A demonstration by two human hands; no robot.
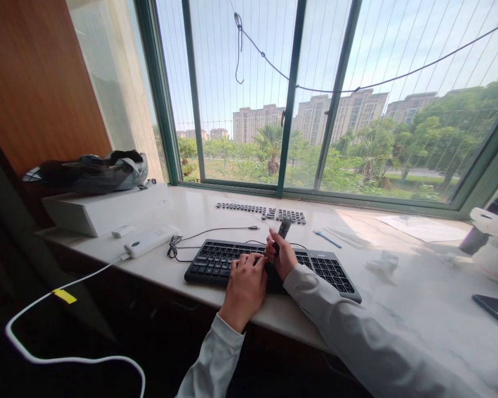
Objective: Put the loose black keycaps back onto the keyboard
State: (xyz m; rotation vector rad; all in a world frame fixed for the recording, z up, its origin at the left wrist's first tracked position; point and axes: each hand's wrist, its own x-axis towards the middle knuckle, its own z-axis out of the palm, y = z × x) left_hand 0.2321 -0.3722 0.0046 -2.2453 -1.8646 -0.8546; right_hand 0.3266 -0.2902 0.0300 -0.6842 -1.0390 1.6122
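Observation:
A black keyboard (216, 260) lies on the white sill counter (398, 309) in front of me. My left hand (244, 287) rests on its middle keys, fingers curled down onto them. My right hand (282, 257) is closed round a small dark tool (284, 226) that points up and away, just above the keyboard. Rows of loose dark keycaps (261, 211) lie on the counter behind the keyboard, near the window. The keyboard's thin black cable (207, 233) loops to the left.
A white box (103, 210) with a dark bag (91, 171) on top stands at the left. A white power bank (149, 241) trails a white cable (66, 354). A blue pen (327, 239), paper (419, 228), a white bag (496, 249) and a phone (496, 309) lie right.

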